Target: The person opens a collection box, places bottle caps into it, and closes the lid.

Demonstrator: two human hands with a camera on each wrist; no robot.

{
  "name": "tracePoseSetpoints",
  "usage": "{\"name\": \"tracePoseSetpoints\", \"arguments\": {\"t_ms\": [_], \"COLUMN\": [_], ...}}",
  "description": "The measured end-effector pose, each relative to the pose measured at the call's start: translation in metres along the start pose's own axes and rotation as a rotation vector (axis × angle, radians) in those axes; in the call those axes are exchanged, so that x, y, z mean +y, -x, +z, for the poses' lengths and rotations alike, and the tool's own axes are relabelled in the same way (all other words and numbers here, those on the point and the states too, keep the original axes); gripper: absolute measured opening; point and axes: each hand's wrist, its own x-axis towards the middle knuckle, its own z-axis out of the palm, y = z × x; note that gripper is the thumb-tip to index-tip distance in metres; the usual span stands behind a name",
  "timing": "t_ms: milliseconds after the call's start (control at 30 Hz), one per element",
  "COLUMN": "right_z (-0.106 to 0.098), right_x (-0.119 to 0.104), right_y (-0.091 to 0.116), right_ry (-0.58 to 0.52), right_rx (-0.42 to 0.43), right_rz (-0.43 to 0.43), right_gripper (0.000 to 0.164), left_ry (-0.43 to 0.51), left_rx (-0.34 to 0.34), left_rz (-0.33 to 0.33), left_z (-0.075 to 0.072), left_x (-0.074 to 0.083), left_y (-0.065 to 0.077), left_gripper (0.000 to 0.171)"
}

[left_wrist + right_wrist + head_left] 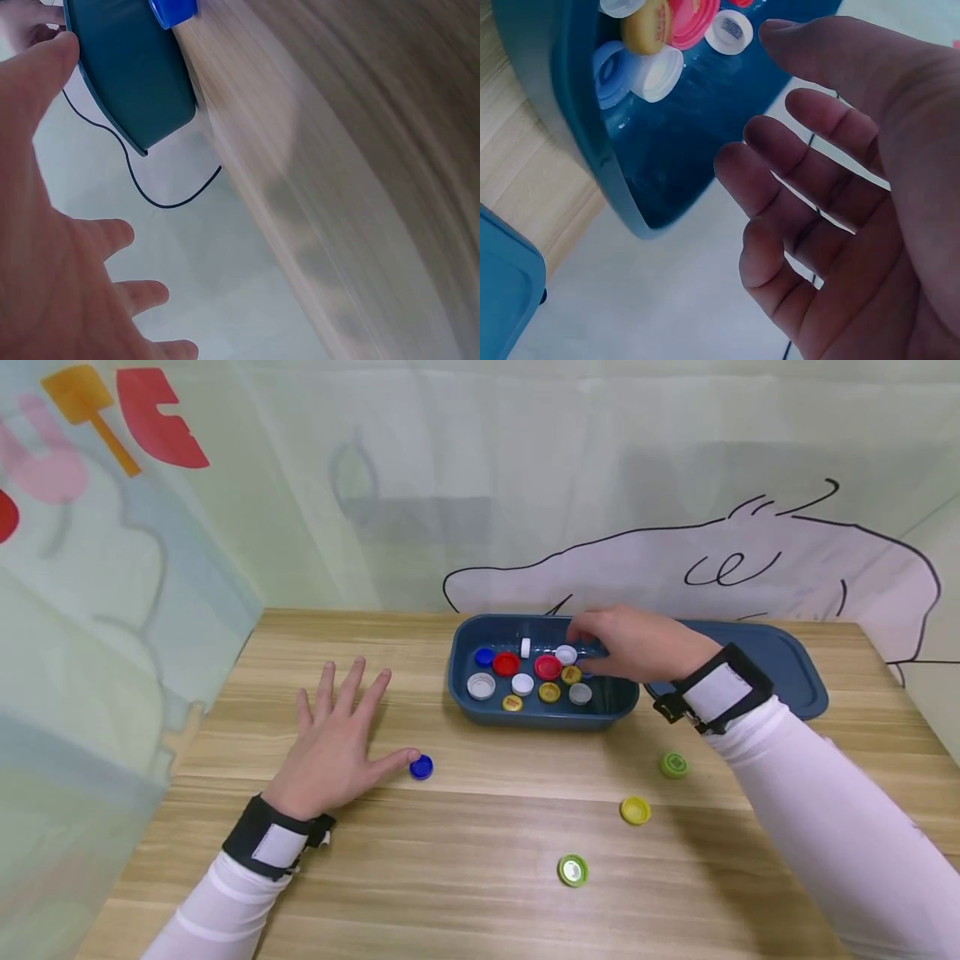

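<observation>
My right hand (pixel 641 645) reaches over the right end of a dark blue plastic box (pixel 536 720). In the right wrist view its fingers (pixel 744 180) are loosely bent, with nothing between them and the thumb. Several bottle caps lie in the box, among them a red cap (pixel 506 664), a pink-red cap (pixel 547 667), a white cap (pixel 730 32) and a blue cap (pixel 613 73). My left hand (pixel 330 756) is spread over the wooden table at the left. Its thumb tip is beside a loose blue bottle cap (pixel 422 767); whether they touch I cannot tell.
A dark blue lid (pixel 783 670) lies right of the box, partly behind the right forearm. On the table in front are a green cap (pixel 674 765), a yellow cap (pixel 635 811) and a green-rimmed cap (pixel 573 871). A printed cloth (pixel 420 485) hangs behind the table.
</observation>
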Motion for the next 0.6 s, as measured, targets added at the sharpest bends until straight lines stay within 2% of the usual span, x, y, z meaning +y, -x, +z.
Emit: {"name": "tracePoseSetpoints", "arguments": {"t_ms": [167, 367, 467, 600], "right_z": [-0.006, -0.012, -0.010, -0.002], "right_x": [-0.001, 0.002, 0.006, 0.016], "right_y": [0.020, 0.057, 0.076, 0.101], "right_ry": [0.006, 0.009, 0.023, 0.028], "right_rx": [0.035, 0.113, 0.153, 0.164], "right_rz": [0.009, -0.015, -0.015, 0.020], "right_gripper": [0.043, 0.042, 0.041, 0.042], "left_ry": [0.001, 0.001, -0.007, -0.011], "left_rx": [-0.001, 0.004, 0.001, -0.005], "left_rz": [-0.003, -0.002, -0.007, -0.012], "left_z": [0.001, -0.001, -0.002, -0.003], "left_x": [-0.001, -0.001, -0.002, -0.002], "left_y": [0.000, 0.001, 0.001, 0.001], "left_gripper": [0.105, 0.106, 0.106, 0.106]}}
